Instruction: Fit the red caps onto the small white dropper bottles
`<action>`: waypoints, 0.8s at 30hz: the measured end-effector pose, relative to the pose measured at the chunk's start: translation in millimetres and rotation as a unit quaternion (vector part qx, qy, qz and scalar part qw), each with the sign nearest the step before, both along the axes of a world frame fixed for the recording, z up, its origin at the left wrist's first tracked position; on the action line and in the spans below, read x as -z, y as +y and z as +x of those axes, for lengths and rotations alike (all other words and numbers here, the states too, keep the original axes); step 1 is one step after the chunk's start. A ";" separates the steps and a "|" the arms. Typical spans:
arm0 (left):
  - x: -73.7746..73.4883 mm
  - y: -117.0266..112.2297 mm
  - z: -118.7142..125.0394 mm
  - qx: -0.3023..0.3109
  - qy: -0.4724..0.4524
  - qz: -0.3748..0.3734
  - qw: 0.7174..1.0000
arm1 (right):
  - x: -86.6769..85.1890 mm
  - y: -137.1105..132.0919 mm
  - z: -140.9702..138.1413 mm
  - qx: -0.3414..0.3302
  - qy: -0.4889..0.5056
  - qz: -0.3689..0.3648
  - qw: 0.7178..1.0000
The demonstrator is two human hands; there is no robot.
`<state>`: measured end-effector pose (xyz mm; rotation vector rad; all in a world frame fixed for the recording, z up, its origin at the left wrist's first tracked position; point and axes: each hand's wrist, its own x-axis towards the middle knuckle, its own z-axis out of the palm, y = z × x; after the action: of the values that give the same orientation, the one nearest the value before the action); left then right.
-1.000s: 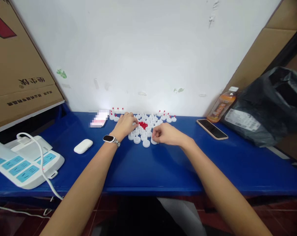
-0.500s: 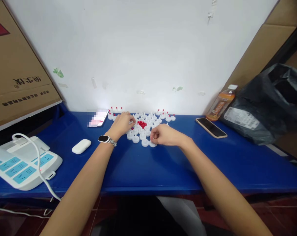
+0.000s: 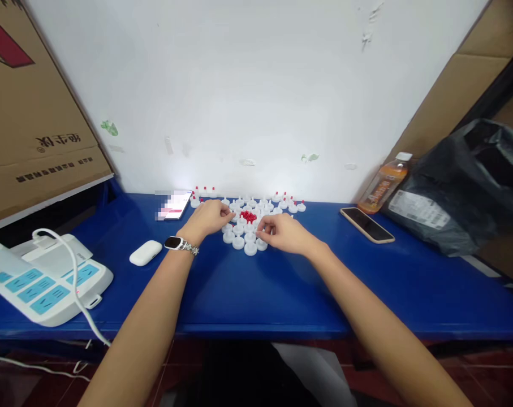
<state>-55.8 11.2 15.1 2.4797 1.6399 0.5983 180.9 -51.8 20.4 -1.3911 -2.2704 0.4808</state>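
Observation:
On the blue table stand several white nozzle caps (image 3: 250, 249), wide at the base with a thin spout on top. Among them lies a small pile of red tips (image 3: 248, 217). My left hand (image 3: 211, 219), wearing a watch, is at the left side of the caps, its fingers curled and thumb and forefinger brought together. Over the front right caps, my right hand (image 3: 284, 232) is closed in a pinch. Whatever either hand holds is too small or hidden to make out. Red-tipped white caps (image 3: 301, 207) stand at the back right, with others at the back left.
A lit phone (image 3: 177, 204) and a white earbud case (image 3: 145, 253) lie to the left, near a power strip (image 3: 48, 288). At the right are a dark-screened phone (image 3: 367, 225), an orange drink bottle (image 3: 383, 183) and a black plastic bag (image 3: 447, 192). A white wall (image 3: 256, 90) rises behind.
My right hand has risen slightly from the front right cap, which now shows more fully below its fingers. My left hand has shifted little. The whole view has moved slightly.

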 end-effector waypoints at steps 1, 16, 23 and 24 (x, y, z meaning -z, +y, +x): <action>-1.3 -1.2 2.7 -0.005 0.010 0.010 1.000 | -0.5 -0.4 -1.0 0.006 0.001 0.010 1.000; 1.4 -0.1 7.2 -0.014 0.095 0.010 0.995 | 4.5 0.4 -7.3 0.018 -0.001 0.039 0.999; 8.7 0.2 12.9 -0.006 0.116 0.042 0.992 | 4.0 0.8 -8.7 0.019 -0.002 0.032 0.999; 9.2 0.0 14.8 -0.005 0.119 0.045 0.992 | 4.2 1.0 -9.0 0.020 -0.001 0.032 0.999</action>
<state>-41.0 11.2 6.0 2.6990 1.7424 0.3984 171.9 -50.8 16.1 -1.4019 -2.2355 0.3912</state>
